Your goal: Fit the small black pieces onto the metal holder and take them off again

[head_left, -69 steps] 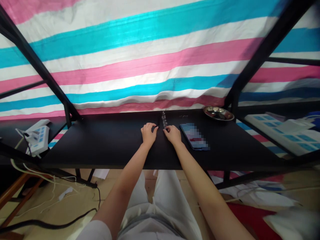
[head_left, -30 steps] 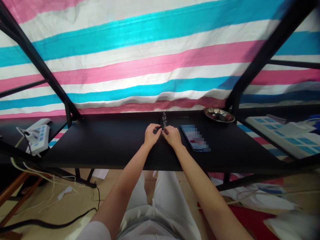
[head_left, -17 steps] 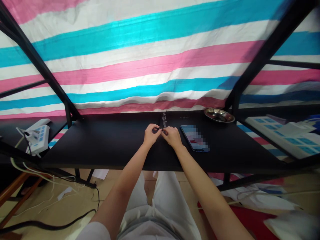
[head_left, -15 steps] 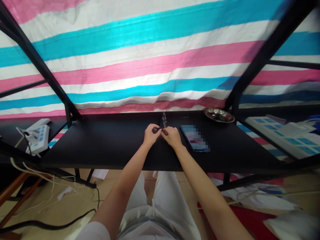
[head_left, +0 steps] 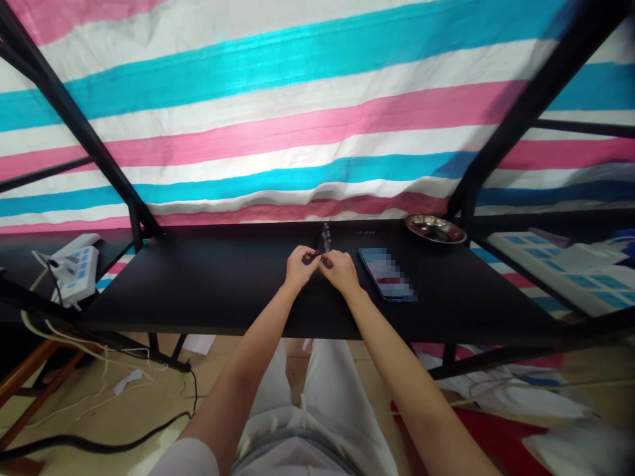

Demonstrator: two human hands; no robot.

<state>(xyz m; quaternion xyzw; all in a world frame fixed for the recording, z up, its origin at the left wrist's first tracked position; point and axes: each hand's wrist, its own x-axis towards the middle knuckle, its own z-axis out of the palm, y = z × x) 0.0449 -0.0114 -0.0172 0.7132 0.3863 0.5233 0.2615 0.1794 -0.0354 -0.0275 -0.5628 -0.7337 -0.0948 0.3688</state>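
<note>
My left hand point(head_left: 300, 266) and my right hand point(head_left: 340, 270) meet over the middle of the black table point(head_left: 213, 277), thumbs and fingers pinched close together. Whatever lies between the fingertips is too small and dark to name. Just beyond the fingertips stands a row of small clear-grey pieces point(head_left: 326, 237), running away from me. To its right, several tiny bits point(head_left: 366, 233) lie in a short line. A phone point(head_left: 384, 274), its screen lit and partly pixelated, lies flat beside my right hand.
A shiny round metal dish point(head_left: 435, 229) sits at the back right corner. White power strips point(head_left: 79, 274) lie on the left side surface, with a larger socket panel point(head_left: 570, 268) on the right. Black frame posts point(head_left: 94, 145) and a striped sheet point(head_left: 297, 132) bound the table.
Both hands stay almost in place, pinched together; only slight finger movement shows. The other things have not moved.
</note>
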